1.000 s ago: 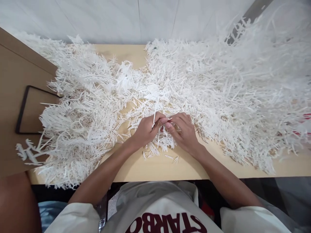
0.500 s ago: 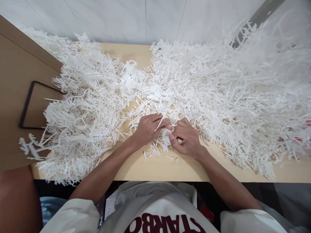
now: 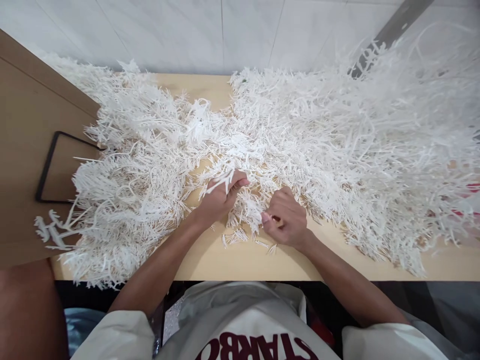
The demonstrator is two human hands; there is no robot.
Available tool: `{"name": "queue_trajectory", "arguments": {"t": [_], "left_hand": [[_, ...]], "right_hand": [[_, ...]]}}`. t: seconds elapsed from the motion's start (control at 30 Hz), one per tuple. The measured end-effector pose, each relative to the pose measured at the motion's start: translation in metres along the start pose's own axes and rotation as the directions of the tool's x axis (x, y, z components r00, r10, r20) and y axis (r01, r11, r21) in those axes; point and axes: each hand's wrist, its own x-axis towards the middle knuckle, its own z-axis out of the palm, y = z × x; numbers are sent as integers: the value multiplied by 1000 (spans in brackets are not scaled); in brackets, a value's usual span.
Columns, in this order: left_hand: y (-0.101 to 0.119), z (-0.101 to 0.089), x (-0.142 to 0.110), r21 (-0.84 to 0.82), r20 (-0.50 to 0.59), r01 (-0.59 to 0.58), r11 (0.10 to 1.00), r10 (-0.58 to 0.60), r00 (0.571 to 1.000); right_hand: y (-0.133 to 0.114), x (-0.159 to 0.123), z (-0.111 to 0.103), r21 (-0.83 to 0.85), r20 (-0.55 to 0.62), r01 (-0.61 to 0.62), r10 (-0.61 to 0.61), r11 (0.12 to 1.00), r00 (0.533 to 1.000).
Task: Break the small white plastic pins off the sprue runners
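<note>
My left hand [image 3: 222, 197] is closed on a white branched plastic piece [image 3: 224, 181], whose thin prongs stick out over the back of the fingers toward the left. To its right, my right hand [image 3: 285, 220] is curled into a fist, thumb against the fingers. A small dark reddish thing shows inside that fist, mostly hidden. Between and below the hands lies a small heap of white branched pieces [image 3: 245, 210], with a few short loose bits [image 3: 236, 236] nearer me. The two hands are apart.
Large piles of white branched pieces cover the table [image 3: 240, 265] on the left [image 3: 123, 185] and right [image 3: 356, 150]. A cardboard box [image 3: 22, 150] with a black wire frame [image 3: 47, 165] stands at the left. A tiled wall [image 3: 180, 35] rises behind. Another person's limb [image 3: 30, 305] shows at lower left.
My left hand has moved left and slightly up, away from my right hand, carrying the white piece. My right hand has stayed nearly in place, still curled.
</note>
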Motion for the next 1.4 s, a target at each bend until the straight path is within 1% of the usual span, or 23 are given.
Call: {"name": "queue_trajectory", "arguments": {"t": [0.07,0.13,0.17,0.23,0.3,0.4,0.47,0.5,0.57,0.63,0.73,0.8,0.97,1.03,1.1,1.17,1.2,1.23,1.27,1.3,1.33,1.37,1.4], "left_hand": [[0,-2,2,-1,27,29,1000,-29,999],[3,-2,3,-13,129,37,999,-35,991],[5,-1,4,-16,193,39,999,-36,981],[9,0,3,-12,302,50,999,-44,952],[12,2,2,21,326,82,996,-85,942],[13,3,0,102,296,129,986,-154,943],[12,3,-1,133,278,124,983,-158,948],[11,3,-1,139,260,96,986,-130,957],[10,1,0,153,206,-20,988,-12,978],[8,-2,0,190,183,-154,970,119,976],[7,-7,1,289,209,-276,917,221,953],[8,-9,2,345,228,-323,881,256,940],[17,-8,1,359,259,-368,857,287,922],[19,-6,-1,365,256,-373,853,294,921],[13,-5,-3,365,261,-371,854,289,921],[0,-8,-3,360,193,-266,894,207,959],[-8,-12,-2,338,118,-163,927,130,984],[-16,-16,1,296,-43,59,953,-48,998],[-23,-20,4,209,-178,203,957,-167,970],[-29,-24,7,117,-259,296,948,-259,930],[-31,-27,11,36,-295,344,938,-319,901],[-30,-28,13,-16,-296,347,938,-337,894],[-26,-28,15,-58,-266,331,942,-334,904]], "right_hand": [[4,2,-1,5,-53,-159,159,987,986],[9,3,-2,21,-77,-324,325,946,943],[12,3,-2,27,-85,-380,381,925,921],[17,2,-1,45,-108,-423,425,905,899],[19,1,-1,60,-130,-406,410,912,903],[18,0,-2,28,-108,-358,359,933,927],[16,1,-4,-8,-85,-339,338,941,937],[15,1,-5,-23,-79,-337,334,941,939],[14,2,-6,-43,-72,-336,333,941,940],[13,3,-5,-45,-56,-313,310,949,949],[13,1,-1,-31,38,-149,151,988,988],[13,-1,2,-17,98,-48,49,999,994],[18,-3,-2,-17,151,75,-72,997,986],[19,-3,-5,-26,183,95,-89,995,979],[18,-2,-7,-12,197,80,-76,997,978],[12,-4,-7,54,189,84,-92,995,978],[7,-5,-6,96,190,104,-121,990,974],[3,-6,-4,135,201,133,-159,982,967],[-2,-7,-3,164,215,163,-196,973,957],[-6,-7,-2,174,225,183,-220,968,949],[-8,-7,0,160,222,188,-221,969,950],[-8,-6,0,128,202,176,-200,976,959],[-7,-5,0,78,161,141,-152,987,975]]}}
